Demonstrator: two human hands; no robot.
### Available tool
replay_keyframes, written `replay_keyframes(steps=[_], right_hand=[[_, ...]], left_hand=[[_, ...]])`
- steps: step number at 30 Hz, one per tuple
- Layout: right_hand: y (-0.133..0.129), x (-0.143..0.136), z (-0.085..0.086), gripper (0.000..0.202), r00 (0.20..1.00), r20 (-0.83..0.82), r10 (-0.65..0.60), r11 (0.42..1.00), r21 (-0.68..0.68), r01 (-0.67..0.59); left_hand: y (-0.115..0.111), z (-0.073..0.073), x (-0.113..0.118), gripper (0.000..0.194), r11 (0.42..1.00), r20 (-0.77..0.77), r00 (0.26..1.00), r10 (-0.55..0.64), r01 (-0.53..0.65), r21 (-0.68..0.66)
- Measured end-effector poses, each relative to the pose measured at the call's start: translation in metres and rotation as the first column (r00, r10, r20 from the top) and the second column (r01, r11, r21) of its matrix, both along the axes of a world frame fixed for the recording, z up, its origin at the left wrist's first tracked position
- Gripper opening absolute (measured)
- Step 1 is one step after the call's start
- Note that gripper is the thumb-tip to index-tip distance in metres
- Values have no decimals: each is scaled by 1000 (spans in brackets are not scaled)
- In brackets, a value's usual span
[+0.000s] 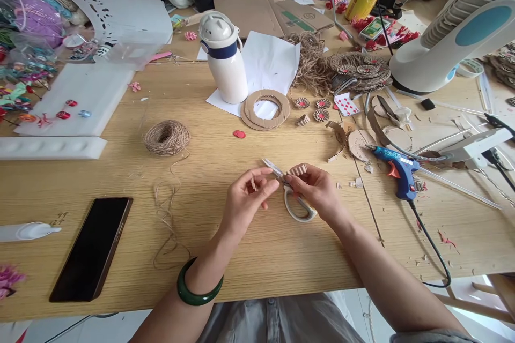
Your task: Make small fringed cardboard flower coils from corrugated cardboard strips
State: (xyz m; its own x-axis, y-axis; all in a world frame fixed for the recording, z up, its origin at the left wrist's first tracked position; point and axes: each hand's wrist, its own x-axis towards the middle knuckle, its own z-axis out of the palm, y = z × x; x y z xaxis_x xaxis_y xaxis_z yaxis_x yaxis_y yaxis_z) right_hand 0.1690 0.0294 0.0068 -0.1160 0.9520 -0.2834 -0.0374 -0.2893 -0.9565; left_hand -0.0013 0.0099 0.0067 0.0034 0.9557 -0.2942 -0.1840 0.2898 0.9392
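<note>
A: Right?
B: My right hand [311,187] pinches the corrugated strip [298,170], long axis toward two o'clock.
A: Left?
B: My left hand [246,195] curls at its eight o'clock; whether gripping, cannot tell.

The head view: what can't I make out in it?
In the head view:
Scissors: middle hidden by the right hand.
Corrugated strip: partly covered by that same hand.
Left hand: its own curl hides whether it grips anything.
White appliance: top cut off by the picture's edge.
Handwritten marks: too small to read surely.
</note>
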Motion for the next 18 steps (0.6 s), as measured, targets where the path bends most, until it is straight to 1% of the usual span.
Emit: replay_keyframes(steps=[1,2,4,6,7,8,9,10,11,13,15,17,18], right_hand=[[-1,-1,0,39,1000,13,14,1000,6,-14],[-1,-1,0,40,999,24,27,1000,7,-27],[-2,-2,0,40,998,47,50,999,6,-51],[-2,0,0,38,993,105,52,997,44,-57],[-1,2,0,35,983,176,43,994,94,-61],[-1,4,2,30,959,282,29,984,163,-77],[-1,7,3,25,910,414,12,965,232,-118],[-1,10,6,19,833,553,-4,941,283,-184],[-2,13,8,15,732,681,-10,915,302,-269],[-6,17,15,15,519,855,14,870,245,-427],[-11,17,21,21,354,934,44,838,158,-522],[-17,13,26,24,236,969,69,821,79,-565],[-18,11,27,24,193,978,83,820,43,-571]], left_hand=[[-1,0,1,33,998,-96,994,-44,48,42],[-3,-1,2,28,992,-178,981,-75,92,86],[-4,-2,2,15,979,-283,955,-85,133,153],[-5,-3,2,16,980,-302,951,-59,112,162],[-4,-5,1,18,985,-289,956,-48,94,146],[-3,-6,0,19,989,-271,962,-35,72,129],[-2,-7,0,20,991,-248,968,-21,52,120],[-1,-8,-1,21,992,-221,975,-4,32,122],[1,-10,-2,21,991,-192,981,17,9,134],[4,-11,-4,20,987,-140,989,51,-29,155],[6,-12,-5,19,989,-100,993,65,-51,141],[7,-12,-6,20,993,-60,996,60,-53,103],[7,-11,-6,20,995,-39,998,57,-53,88]])
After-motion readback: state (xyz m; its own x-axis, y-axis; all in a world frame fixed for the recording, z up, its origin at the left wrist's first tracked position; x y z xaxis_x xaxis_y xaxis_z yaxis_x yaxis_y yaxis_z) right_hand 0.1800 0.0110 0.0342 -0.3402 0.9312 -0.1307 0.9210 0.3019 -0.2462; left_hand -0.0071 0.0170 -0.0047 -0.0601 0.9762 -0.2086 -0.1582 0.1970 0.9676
